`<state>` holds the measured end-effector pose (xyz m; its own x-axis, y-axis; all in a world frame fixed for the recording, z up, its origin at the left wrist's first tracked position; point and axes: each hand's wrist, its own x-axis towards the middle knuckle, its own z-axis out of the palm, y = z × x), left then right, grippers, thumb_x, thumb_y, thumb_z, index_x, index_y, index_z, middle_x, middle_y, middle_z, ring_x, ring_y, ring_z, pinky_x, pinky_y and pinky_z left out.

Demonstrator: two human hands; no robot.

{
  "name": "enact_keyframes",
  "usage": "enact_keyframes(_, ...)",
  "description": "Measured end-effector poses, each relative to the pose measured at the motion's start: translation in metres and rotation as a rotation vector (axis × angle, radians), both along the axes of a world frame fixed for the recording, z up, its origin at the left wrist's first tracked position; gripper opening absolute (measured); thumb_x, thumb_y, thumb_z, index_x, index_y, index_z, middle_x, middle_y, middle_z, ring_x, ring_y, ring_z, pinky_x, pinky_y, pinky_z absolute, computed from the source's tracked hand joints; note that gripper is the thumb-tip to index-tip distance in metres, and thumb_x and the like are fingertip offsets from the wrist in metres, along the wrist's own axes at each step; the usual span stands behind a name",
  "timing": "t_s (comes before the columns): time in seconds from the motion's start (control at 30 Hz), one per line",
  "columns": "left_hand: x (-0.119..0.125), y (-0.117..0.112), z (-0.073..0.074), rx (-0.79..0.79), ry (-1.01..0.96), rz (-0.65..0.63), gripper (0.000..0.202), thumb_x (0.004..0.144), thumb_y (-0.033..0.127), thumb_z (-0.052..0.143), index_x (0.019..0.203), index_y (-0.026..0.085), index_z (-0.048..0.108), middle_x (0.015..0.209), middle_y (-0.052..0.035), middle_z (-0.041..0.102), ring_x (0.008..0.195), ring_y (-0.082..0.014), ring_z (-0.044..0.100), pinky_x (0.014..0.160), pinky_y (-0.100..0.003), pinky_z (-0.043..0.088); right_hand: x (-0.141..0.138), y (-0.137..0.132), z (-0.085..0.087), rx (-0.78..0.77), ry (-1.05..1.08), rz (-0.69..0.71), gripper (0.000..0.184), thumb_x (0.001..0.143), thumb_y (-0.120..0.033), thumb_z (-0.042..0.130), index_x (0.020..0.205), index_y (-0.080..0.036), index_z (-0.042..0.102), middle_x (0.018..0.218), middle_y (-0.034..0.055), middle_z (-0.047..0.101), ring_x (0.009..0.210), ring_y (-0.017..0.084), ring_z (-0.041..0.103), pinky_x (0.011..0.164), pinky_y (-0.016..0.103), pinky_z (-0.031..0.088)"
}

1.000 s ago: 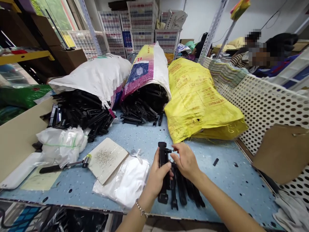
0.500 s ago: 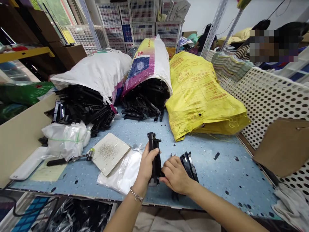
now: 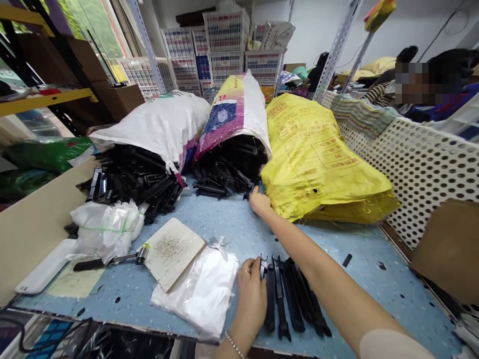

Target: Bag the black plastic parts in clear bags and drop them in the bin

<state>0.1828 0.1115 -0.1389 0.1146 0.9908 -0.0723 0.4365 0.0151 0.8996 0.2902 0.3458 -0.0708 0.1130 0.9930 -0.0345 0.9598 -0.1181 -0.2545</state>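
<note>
Several long black plastic parts [image 3: 294,294] lie side by side at the table's front. My left hand [image 3: 251,294] is at the left end of this row, its fingers bent against the leftmost black plastic part [image 3: 270,301], which lies on the table. My right hand [image 3: 261,202] is stretched forward to the mouth of the middle sack [image 3: 239,117]. Its fingers are closed at the end of a black plastic part [image 3: 256,183], mostly hidden by the hand. More black plastic parts [image 3: 220,174] spill from that sack.
A white sack [image 3: 157,117] of black parts stands left, a yellow sack [image 3: 310,154] right. A hammer [image 3: 112,259], a grit-covered square board [image 3: 174,252] and clear plastic bags [image 3: 209,289] lie at left. A perforated white panel [image 3: 434,174] borders the right side. People are visible behind.
The black part held between both hands now lies at the row's left end. My right hand has moved forward to the middle sack; my left hand has lowered beside the row. The view has shifted.
</note>
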Motion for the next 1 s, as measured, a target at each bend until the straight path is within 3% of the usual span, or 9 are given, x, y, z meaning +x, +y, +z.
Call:
enact_keyframes(0.17, -0.028, 0.036, 0.013, -0.071, -0.247, 0.039, 0.046, 0.085, 0.030, 0.051, 0.130, 0.019, 0.049, 0.123, -0.0133, 0.055, 0.109, -0.0237, 0.053, 0.098, -0.041, 0.040, 0.025, -0.020, -0.012, -0.040, -0.020, -0.021, 0.036, 0.096, -0.022, 0.026, 0.123, -0.013, 0.048, 0.109, 0.0193, 0.065, 0.102, 0.027, 0.062, 0.083, 0.033, 0.042)
enact_keyframes(0.3, -0.023, 0.057, 0.024, -0.074, -0.398, 0.072, 0.036, 0.083, 0.025, 0.053, 0.118, 0.017, 0.057, 0.114, -0.0121, 0.060, 0.104, -0.0214, 0.056, 0.094, -0.038, 0.043, 0.035, -0.040, -0.017, -0.029, -0.043, -0.014, 0.036, 0.098, -0.034, 0.027, 0.125, -0.017, 0.044, 0.121, 0.0182, 0.058, 0.106, 0.027, 0.060, 0.085, 0.034, 0.042)
enact_keyframes(0.47, 0.000, 0.043, 0.030, -0.027, -0.447, 0.018, 0.033, 0.082, 0.021, 0.056, 0.115, 0.020, 0.060, 0.112, -0.0102, 0.062, 0.100, -0.0206, 0.058, 0.091, -0.036, 0.044, 0.016, -0.020, -0.012, -0.008, -0.052, -0.016, 0.037, 0.097, -0.038, 0.030, 0.124, -0.014, 0.038, 0.118, 0.0221, 0.056, 0.101, 0.029, 0.063, 0.081, 0.037, 0.046)
enact_keyframes(0.57, -0.005, 0.034, 0.031, -0.063, -0.503, 0.040, 0.030, 0.079, 0.024, 0.061, 0.109, 0.020, 0.064, 0.107, -0.0098, 0.064, 0.097, -0.0212, 0.059, 0.090, -0.035, 0.044, 0.006, -0.008, -0.001, -0.003, -0.013, 0.016, 0.030, 0.097, -0.029, 0.032, 0.121, -0.012, 0.038, 0.108, 0.0220, 0.062, 0.099, 0.028, 0.064, 0.080, 0.037, 0.046)
enact_keyframes(0.63, -0.016, 0.038, 0.033, -0.097, -0.557, 0.094, 0.030, 0.076, 0.027, 0.066, 0.105, 0.019, 0.065, 0.104, -0.0097, 0.065, 0.096, -0.0216, 0.059, 0.089, -0.035, 0.044, 0.004, -0.015, 0.004, 0.001, 0.034, 0.050, 0.027, 0.096, -0.027, 0.035, 0.118, -0.012, 0.040, 0.102, 0.0200, 0.066, 0.096, 0.027, 0.065, 0.078, 0.036, 0.045)
enact_keyframes(0.7, -0.027, 0.050, 0.037, -0.128, -0.666, 0.211, 0.034, 0.072, 0.030, 0.071, 0.104, 0.019, 0.064, 0.105, -0.0094, 0.065, 0.099, -0.0212, 0.059, 0.091, -0.034, 0.044, 0.004, -0.040, 0.006, 0.003, 0.093, 0.096, 0.023, 0.096, -0.029, 0.038, 0.113, -0.015, 0.042, 0.097, 0.0151, 0.068, 0.093, 0.025, 0.066, 0.076, 0.033, 0.046)
enact_keyframes(0.8, -0.037, 0.070, 0.048, -0.282, -0.960, 0.325, 0.042, 0.072, 0.043, 0.071, 0.105, 0.019, 0.060, 0.105, -0.0094, 0.065, 0.097, -0.0207, 0.061, 0.088, -0.034, 0.047, 0.008, -0.106, -0.002, -0.004, 0.203, 0.190, 0.016, 0.095, -0.032, 0.039, 0.105, -0.020, 0.045, 0.089, 0.0051, 0.068, 0.083, 0.019, 0.066, 0.071, 0.027, 0.046)
enact_keyframes(0.9, -0.034, 0.073, 0.065, -0.529, -1.089, 0.181, 0.053, 0.075, 0.060, 0.060, 0.104, 0.015, 0.058, 0.089, -0.0105, 0.067, 0.079, -0.0222, 0.066, 0.069, -0.034, 0.053, 0.017, -0.175, -0.012, -0.006, 0.553, 0.440, 0.017, 0.096, -0.037, 0.038, 0.099, -0.022, 0.046, 0.078, -0.0012, 0.063, 0.067, 0.013, 0.061, 0.062, 0.024, 0.046)
enact_keyframes(1.0, -0.024, 0.052, 0.083, -0.466, -0.911, 0.120, 0.064, 0.074, 0.056, 0.066, 0.121, 0.016, 0.050, 0.074, -0.0045, 0.064, 0.065, -0.0190, 0.064, 0.056, -0.027, 0.050, 0.031, -0.206, -0.009, 0.129, 0.735, 0.480, 0.023, 0.097, -0.040, 0.033, 0.098, -0.023, 0.047, 0.071, -0.0022, 0.058, 0.059, 0.013, 0.055, 0.057, 0.025, 0.044)
